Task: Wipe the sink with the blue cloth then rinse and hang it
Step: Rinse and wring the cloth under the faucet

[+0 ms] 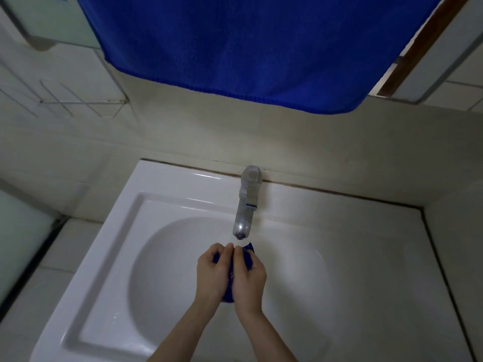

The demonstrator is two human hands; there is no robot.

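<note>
A bunched blue cloth (248, 257) is squeezed between both my hands over the bowl of the white sink (109, 257). My left hand (213, 273) grips its left side and my right hand (249, 279) grips its right side, fingers curled round it. Most of the cloth is hidden by my hands. The chrome tap (245, 210) ends just above my fingertips, and a pale stream of water seems to fall from its spout onto the cloth.
A large blue towel (261, 43) hangs on the wall above the tap. A wire rack (78, 100) is fixed to the tiled wall at left. A white tiled ledge (449, 252) borders the sink at right.
</note>
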